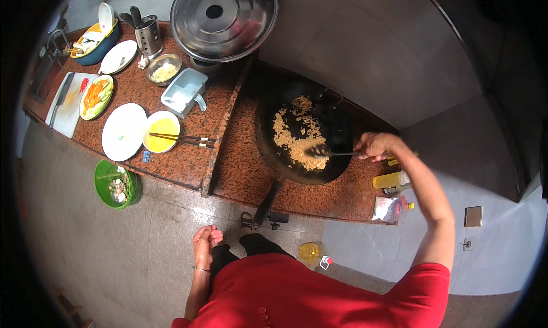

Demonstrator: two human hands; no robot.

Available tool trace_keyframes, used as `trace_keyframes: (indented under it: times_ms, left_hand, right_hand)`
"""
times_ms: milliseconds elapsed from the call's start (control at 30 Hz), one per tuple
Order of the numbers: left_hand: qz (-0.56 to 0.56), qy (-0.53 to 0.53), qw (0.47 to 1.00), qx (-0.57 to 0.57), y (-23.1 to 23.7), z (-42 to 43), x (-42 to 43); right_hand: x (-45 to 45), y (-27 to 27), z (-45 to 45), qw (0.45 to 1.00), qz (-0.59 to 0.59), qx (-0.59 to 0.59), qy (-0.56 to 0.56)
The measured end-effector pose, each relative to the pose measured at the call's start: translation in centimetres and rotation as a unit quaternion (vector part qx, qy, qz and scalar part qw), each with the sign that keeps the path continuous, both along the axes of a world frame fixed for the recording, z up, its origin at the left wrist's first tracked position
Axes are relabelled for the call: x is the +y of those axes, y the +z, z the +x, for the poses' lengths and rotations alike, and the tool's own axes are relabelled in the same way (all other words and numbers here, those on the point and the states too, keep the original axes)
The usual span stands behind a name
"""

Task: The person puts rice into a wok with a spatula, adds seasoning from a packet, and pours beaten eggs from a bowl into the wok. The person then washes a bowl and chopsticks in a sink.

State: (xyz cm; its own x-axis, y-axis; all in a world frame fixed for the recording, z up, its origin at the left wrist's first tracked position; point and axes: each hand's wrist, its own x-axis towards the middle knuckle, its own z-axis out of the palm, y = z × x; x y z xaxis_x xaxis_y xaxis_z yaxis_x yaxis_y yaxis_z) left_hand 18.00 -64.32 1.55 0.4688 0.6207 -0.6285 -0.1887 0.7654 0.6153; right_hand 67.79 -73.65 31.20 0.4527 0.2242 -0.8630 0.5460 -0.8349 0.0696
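Note:
My right hand [375, 146] grips the handle of a dark spatula [319, 151], whose head rests in rice-like food [299, 147] inside a large black wok [274, 165]. The food lies spread over the wok's near and left parts, with a browner clump farther up. My left hand [208, 242] hangs beside my body above the floor, fingers loosely curled, with nothing visible in it. The wok's long black handle [268, 204] points towards me past the counter edge. To the left, chopsticks [184, 138] lie across a white bowl of beaten egg [161, 132].
Left counter: a white plate [124, 132], sliced vegetables [97, 96], a cutting board [70, 109] with a knife, a light-blue container [184, 92] and a large metal lid [222, 22]. Bottles [387, 180] stand right of the wok. A green bin [107, 184] and an oil jug [309, 251] are on the floor.

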Motion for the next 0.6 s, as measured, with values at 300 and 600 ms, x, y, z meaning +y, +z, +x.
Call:
trace_keyframes:
  times_ms: [300,600]
  left_hand:
    - [-0.001,0.052,0.999,0.001,0.2,-0.2,-0.2]
    - [0.0,0.062,0.998,0.009,-0.6,-0.3,-0.2]
  right_hand:
    - [4.3,-3.1,2.6,0.996,0.034,-0.056,0.063]
    - [4.2,-7.7,0.9,0.977,0.178,-0.115,-0.011]
